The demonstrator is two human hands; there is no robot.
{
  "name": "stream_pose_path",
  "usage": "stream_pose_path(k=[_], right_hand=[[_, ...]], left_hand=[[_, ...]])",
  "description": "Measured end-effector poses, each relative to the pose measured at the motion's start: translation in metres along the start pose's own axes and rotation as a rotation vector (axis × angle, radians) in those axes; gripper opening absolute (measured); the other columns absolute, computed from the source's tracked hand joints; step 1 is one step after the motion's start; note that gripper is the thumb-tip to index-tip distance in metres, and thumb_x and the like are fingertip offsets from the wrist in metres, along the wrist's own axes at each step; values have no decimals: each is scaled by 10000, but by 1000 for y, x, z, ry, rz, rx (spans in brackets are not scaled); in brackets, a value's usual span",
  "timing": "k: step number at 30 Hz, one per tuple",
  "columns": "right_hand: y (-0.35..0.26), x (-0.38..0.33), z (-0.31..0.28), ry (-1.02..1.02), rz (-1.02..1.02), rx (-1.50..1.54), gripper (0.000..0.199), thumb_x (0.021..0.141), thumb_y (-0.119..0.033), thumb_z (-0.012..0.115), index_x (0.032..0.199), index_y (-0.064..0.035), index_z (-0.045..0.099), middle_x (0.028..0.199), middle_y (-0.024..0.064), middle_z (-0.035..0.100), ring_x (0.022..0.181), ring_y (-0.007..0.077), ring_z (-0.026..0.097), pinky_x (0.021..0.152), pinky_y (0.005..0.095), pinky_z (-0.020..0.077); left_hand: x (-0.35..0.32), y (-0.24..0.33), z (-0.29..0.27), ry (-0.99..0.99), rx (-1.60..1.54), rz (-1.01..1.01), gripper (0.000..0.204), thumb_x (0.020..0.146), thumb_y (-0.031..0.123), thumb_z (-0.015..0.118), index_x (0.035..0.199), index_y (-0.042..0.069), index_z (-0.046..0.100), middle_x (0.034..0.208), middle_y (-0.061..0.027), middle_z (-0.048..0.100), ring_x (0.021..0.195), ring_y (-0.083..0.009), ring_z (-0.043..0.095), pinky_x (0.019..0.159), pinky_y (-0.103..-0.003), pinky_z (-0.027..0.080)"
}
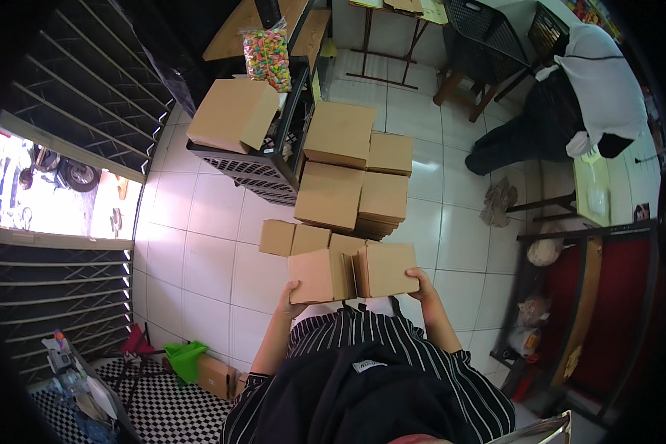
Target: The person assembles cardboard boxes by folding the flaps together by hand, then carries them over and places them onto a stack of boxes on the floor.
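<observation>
In front of my body I hold two bundles of brown cardboard pieces, stacked face to face. My left hand (290,297) grips the outer side of the left cardboard bundle (312,275), its thumb over the edge. My right hand (422,285) is closed on the outer side of the right cardboard bundle (389,268). A narrow dark gap parts the two bundles, where thin layered edges show. Just beyond them lie small cardboard stacks (277,237) on the floor. Taller stacks of cardboard (328,194) stand farther off.
A black plastic crate (263,172) at the left bears a cardboard box (233,112) and a bag of colourful sweets (267,58). Another person (540,122) is at a table at the far right. A dark rack (590,311) stands right; a green bag (185,360) lies lower left.
</observation>
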State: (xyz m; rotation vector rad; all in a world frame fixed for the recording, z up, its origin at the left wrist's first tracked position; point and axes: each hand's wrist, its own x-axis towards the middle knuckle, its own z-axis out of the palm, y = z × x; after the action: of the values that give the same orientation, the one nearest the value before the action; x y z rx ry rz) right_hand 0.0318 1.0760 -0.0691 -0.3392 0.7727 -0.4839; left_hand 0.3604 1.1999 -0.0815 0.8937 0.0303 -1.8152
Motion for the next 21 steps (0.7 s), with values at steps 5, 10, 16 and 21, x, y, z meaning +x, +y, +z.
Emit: stream_pose_path(k=[5, 10, 16, 21], right_hand=[[-85, 30, -49, 19, -69, -85, 586, 675, -286, 571, 1152, 6, 393, 1069, 118, 510, 949, 217, 511, 801, 332, 411], [-172, 108, -78, -1, 19, -371, 638, 668, -316, 579, 1188, -12, 371, 1102, 110, 494, 1010, 213, 481, 854, 331, 378], [-212, 208, -76, -129, 364, -640, 694, 643, -300, 617, 1225, -50, 335, 1156, 92, 452, 1035, 208, 452, 871, 334, 358], [-198, 268, -66, -219, 559, -754, 622, 630, -243, 643, 1170, -47, 407, 1103, 81, 490, 1003, 183, 469, 852, 318, 379]], left_hand=[[16, -29, 49, -3, -213, 194, 717, 683, 467, 497, 1236, 52, 310, 1151, -150, 449, 1031, -299, 463, 827, -449, 396], [25, -86, 67, 119, -389, 390, 738, 694, 544, 459, 1263, 103, 296, 1199, -132, 412, 1078, -301, 422, 869, -469, 354], [14, -140, 105, 287, -496, 604, 710, 709, 545, 437, 1257, 111, 313, 1207, -106, 410, 1087, -292, 412, 882, -476, 341], [7, -172, 120, 437, -555, 638, 728, 689, 553, 450, 1253, 111, 322, 1202, -110, 415, 1078, -292, 421, 869, -488, 351]])
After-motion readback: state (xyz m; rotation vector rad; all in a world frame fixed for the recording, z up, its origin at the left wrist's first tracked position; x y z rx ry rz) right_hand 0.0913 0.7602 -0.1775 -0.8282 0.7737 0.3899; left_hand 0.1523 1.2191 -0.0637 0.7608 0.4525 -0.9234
